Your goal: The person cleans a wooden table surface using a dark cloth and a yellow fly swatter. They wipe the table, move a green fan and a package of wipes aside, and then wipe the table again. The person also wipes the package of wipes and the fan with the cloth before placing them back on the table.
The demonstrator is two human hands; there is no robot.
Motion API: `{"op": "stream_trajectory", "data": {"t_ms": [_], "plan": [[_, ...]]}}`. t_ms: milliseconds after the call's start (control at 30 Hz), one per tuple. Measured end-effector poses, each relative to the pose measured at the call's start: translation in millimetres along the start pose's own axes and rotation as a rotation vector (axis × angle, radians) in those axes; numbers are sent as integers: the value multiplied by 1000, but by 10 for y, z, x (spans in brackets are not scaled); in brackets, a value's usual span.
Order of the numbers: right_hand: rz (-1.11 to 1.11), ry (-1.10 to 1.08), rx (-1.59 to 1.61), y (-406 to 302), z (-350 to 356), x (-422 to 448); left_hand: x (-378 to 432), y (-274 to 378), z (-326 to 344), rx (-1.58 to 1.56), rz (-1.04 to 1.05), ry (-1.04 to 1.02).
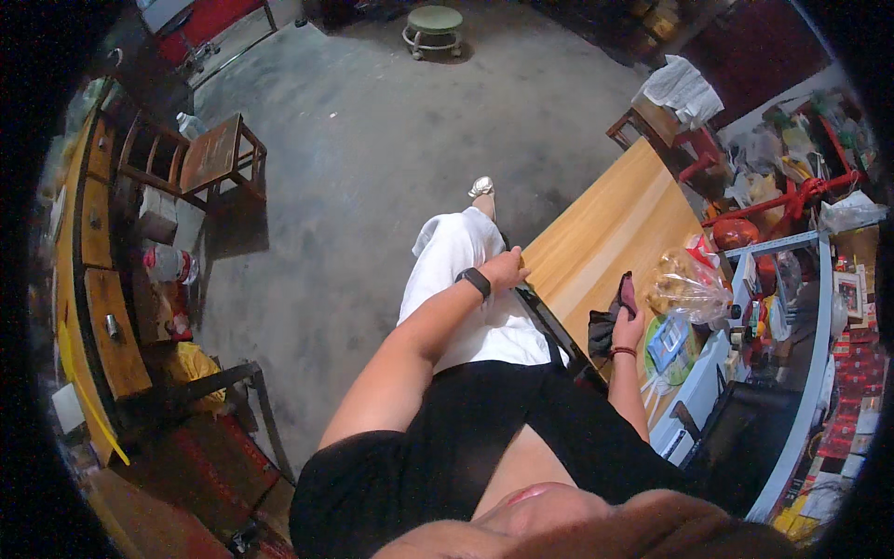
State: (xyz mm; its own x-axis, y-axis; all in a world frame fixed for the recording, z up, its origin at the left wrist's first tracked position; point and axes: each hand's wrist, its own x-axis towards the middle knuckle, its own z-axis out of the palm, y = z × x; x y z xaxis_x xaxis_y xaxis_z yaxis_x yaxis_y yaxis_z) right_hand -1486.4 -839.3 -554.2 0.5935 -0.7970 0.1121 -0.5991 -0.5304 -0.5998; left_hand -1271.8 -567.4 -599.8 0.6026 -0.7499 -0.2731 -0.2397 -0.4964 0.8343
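My left hand, with a black watch on its wrist, touches the left edge of a wood-grain table. Its fingers bend at that edge, and their undersides are hidden. Over the table's near part, my right hand holds a dark cloth. A maroon part of the cloth stands up past the fingers. Just right of that hand are a clear plastic bag with yellowish contents and a blue pack of wipes, which lies on a round green mat.
A wooden chair stands at left, near a wooden cabinet with drawers. A green-topped round stool is far ahead on the concrete floor. At right stands a light-blue metal frame beside cluttered shelves. White cloth covers another chair.
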Motion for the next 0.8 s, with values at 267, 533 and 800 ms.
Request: {"op": "stream_trajectory", "data": {"t_ms": [267, 533, 800], "plan": [[-27, -5, 160, -457, 144, 132, -468, 156, -385, 0, 82, 176], [5, 91, 24, -785, 158, 288, -925, -307, -846, 73, 89, 372], [38, -47, -448, -970, 943, 9, -1328, -983, -678, -9, -132, 535]]}}
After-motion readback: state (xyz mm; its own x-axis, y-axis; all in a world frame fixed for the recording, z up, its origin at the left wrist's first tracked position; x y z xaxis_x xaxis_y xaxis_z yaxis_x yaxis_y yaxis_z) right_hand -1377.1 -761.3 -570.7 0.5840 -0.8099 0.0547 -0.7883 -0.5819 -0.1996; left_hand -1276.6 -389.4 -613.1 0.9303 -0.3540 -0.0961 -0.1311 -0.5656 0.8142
